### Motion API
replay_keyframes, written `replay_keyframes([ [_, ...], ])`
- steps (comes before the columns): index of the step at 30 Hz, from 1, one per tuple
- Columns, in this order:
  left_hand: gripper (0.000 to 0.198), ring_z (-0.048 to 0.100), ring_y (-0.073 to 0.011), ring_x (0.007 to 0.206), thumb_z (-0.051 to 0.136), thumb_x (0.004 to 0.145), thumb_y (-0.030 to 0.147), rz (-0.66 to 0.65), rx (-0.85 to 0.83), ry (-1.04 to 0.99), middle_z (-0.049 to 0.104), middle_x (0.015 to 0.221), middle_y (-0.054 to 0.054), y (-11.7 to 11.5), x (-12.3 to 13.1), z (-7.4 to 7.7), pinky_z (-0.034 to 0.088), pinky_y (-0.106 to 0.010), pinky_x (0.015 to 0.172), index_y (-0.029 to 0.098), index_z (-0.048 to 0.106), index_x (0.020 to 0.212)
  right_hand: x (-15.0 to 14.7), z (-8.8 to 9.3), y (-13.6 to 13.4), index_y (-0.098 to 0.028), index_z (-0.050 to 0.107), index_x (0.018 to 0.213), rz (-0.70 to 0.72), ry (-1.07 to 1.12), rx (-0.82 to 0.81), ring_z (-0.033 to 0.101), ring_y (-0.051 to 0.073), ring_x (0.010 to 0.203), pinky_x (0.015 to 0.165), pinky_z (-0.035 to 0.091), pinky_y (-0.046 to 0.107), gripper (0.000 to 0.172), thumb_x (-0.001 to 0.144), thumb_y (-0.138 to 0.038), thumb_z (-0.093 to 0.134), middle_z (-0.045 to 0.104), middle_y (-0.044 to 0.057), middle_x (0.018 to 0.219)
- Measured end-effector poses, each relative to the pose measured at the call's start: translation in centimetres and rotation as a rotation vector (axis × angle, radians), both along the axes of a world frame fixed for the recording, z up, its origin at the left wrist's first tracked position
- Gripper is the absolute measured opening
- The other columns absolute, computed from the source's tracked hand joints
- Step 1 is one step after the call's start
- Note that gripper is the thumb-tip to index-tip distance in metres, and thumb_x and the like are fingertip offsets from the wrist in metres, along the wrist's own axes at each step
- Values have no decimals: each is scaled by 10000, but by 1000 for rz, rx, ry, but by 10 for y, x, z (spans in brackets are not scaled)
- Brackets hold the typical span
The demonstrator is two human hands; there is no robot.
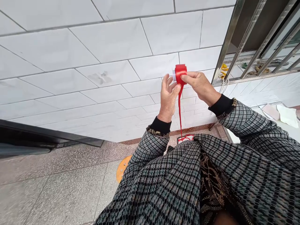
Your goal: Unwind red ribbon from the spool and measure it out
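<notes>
A roll of red ribbon (180, 72) on a white core is held up between both hands, in front of the tiled wall. My left hand (168, 97) has its fingers curled at the core's left side, with the thumb against the lower part of the roll. From the right, my right hand (201, 86) pinches the ribbon at the roll's lower right edge. A narrow red strand (179, 109) hangs from the roll down to a small white, dark-edged item (186, 138) near the lap, where more red strand lies loosely.
White wall tiles (112, 40) stand ahead. A barred window (253, 40) with yellow items on its sill is at upper right. An orange stool (123, 168) is at lower left, a dark panel (47, 136) at far left, and papers (287, 115) at right.
</notes>
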State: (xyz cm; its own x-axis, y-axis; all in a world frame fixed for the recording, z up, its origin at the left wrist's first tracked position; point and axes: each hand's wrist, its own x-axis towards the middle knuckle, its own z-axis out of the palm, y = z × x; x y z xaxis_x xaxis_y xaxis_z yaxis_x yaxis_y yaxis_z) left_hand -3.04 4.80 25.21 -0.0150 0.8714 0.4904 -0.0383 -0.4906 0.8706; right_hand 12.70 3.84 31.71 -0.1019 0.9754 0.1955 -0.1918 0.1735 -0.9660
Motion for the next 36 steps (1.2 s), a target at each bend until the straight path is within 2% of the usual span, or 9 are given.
replay_keyframes([
  [4,484,712,-206,1059,781,890,646,-2,-97,-27,720,1129,-80,-8,7,3,605,-375,955,239,659,1121,2,1,8,-222,644,706,-71,46,22,647,199,999,908,533,329,286,888,-406,765,648,-2,794],
  [8,350,673,-182,1026,840,869,468,133,56,45,711,1072,-49,-7,19,14,565,-343,949,243,675,1081,-1,-3,13,-243,680,812,-115,39,37,641,230,1089,905,538,343,268,842,-494,768,683,3,883],
  [11,289,629,-148,848,837,881,372,201,68,59,647,892,-4,0,26,21,536,-304,831,240,650,1058,-4,-3,16,-242,693,818,-180,-38,128,624,260,1149,947,530,365,246,848,-483,733,685,9,929],
  [15,314,581,-124,726,848,887,388,146,-11,-25,602,786,26,7,32,26,506,-281,734,232,607,1015,-2,5,15,-259,698,803,-254,-128,215,562,299,1270,1059,498,420,175,885,-413,691,683,40,1001],
  [18,328,631,-143,794,861,869,434,60,-47,-89,672,854,-2,7,34,31,536,-309,785,217,634,962,1,11,14,-273,685,784,-324,-174,253,513,321,1336,1091,485,452,142,876,-379,705,679,62,1022],
  [21,295,663,-165,891,835,890,454,-51,-55,-103,713,932,-33,4,33,36,553,-342,875,205,685,943,3,10,18,-259,661,757,-336,-153,269,568,301,1251,1050,503,435,183,875,-395,699,672,48,965],
  [25,224,586,-140,746,774,944,430,-148,-105,-136,618,775,-5,2,32,35,527,-324,798,213,717,946,2,6,23,-236,622,751,-258,-38,122,626,256,1087,952,523,391,298,894,-491,683,645,28,875],
  [28,245,567,-126,726,824,894,435,-200,-130,-190,634,777,-4,3,33,27,513,-301,765,205,741,903,2,7,22,-243,623,806,-185,60,-39,637,240,1079,975,521,406,298,895,-520,690,673,26,920],
  [36,283,512,-78,587,856,850,395,-42,-76,-91,590,637,40,11,28,6,428,-232,602,173,699,772,4,8,25,-275,613,957,32,273,-395,647,283,1082,1096,455,619,198,873,-441,679,729,15,981],
])
